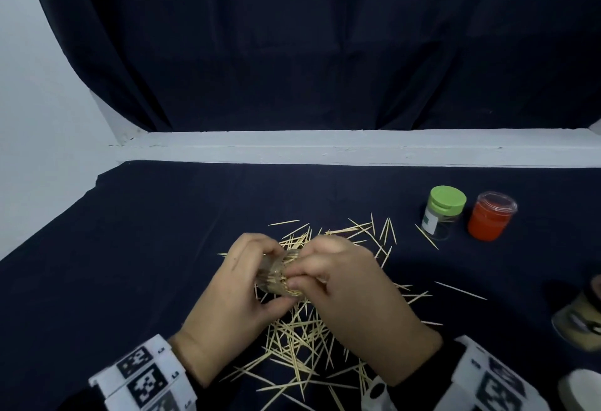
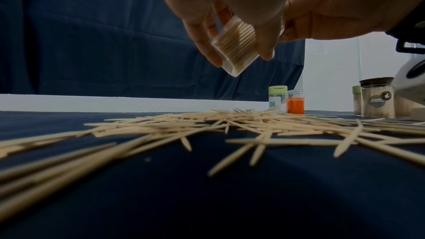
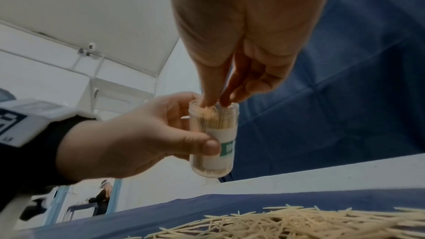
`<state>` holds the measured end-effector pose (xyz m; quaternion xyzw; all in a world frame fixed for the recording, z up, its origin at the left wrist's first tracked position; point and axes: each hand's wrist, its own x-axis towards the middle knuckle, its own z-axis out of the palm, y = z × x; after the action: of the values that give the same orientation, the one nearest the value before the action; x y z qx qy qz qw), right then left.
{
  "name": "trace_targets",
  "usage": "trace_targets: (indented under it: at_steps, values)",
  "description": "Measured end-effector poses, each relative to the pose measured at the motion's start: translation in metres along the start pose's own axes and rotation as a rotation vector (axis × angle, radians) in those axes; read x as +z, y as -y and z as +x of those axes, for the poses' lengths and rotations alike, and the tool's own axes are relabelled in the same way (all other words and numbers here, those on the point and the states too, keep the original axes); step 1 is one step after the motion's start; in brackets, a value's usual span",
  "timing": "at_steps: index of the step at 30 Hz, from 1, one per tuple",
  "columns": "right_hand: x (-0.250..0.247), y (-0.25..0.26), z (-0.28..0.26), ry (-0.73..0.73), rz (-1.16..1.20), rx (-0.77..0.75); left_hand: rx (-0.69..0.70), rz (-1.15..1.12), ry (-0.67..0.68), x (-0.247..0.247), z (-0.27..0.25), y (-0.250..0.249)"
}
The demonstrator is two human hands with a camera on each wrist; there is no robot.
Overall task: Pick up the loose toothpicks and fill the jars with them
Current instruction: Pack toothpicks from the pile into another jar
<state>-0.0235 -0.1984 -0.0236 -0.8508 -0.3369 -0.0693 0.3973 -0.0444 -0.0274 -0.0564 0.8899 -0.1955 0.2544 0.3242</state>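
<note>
My left hand [image 1: 250, 280] grips a small clear jar [image 1: 274, 284] above the table, tilted with its open mouth toward my right hand. The jar [image 3: 214, 139] has a white and green label and is packed with toothpicks. My right hand [image 1: 299, 272] is at the mouth, where its thumb and fingertips [image 3: 207, 102] pinch the toothpick ends sticking out. In the left wrist view the jar [image 2: 234, 46] sits between thumb and fingers, with the right hand [image 2: 333, 6] beside it. Several loose toothpicks [image 1: 299, 339] lie scattered on the dark cloth under both hands.
A green-lidded jar [image 1: 444, 212] and a red-orange jar [image 1: 491, 217] stand at the right rear. A dark-lidded jar of toothpicks [image 2: 377, 97] stands at the right edge, near a white object [image 1: 582, 388]. A white ledge [image 1: 325, 147] runs along the back of the table.
</note>
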Motion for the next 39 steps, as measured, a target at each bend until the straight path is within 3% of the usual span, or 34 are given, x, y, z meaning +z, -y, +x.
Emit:
trace_targets:
  at_steps: [2, 6, 8, 12, 15, 25, 28, 34, 39]
  values:
    - [-0.007, 0.002, 0.002, 0.005, -0.021, -0.03, 0.003, 0.013, -0.005, 0.0, 0.0, 0.0]
    - [-0.041, -0.009, 0.002, -0.113, 0.001, 0.109, -0.041, 0.037, -0.048, -0.001, 0.0, 0.003]
    - [-0.055, -0.019, -0.006, 0.045, -0.151, 0.233, -0.052, 0.067, -0.061, -0.003, 0.0, 0.006]
    - [-0.054, -0.041, -0.035, 0.573, -0.571, 0.551, -0.117, 0.075, -0.097, -0.009, 0.001, 0.01]
    - [-0.043, -0.048, -0.042, 0.669, -0.59, 0.623, -0.129, 0.08, -0.112, -0.009, 0.002, 0.01]
    - [0.007, -0.05, 0.015, 0.453, -0.436, 0.417, -0.163, 0.089, -0.119, -0.011, 0.001, 0.003]
    - [-0.001, -0.046, 0.043, 0.524, -0.523, 0.459, -0.182, 0.097, -0.147, -0.015, 0.002, 0.005]
    - [-0.002, -0.043, 0.096, 0.546, -0.604, 0.325, -0.224, 0.112, -0.157, -0.019, 0.002, 0.01]
    - [0.031, -0.062, 0.108, 0.813, -0.668, 0.104, -0.24, 0.105, -0.169, -0.023, 0.001, 0.015]
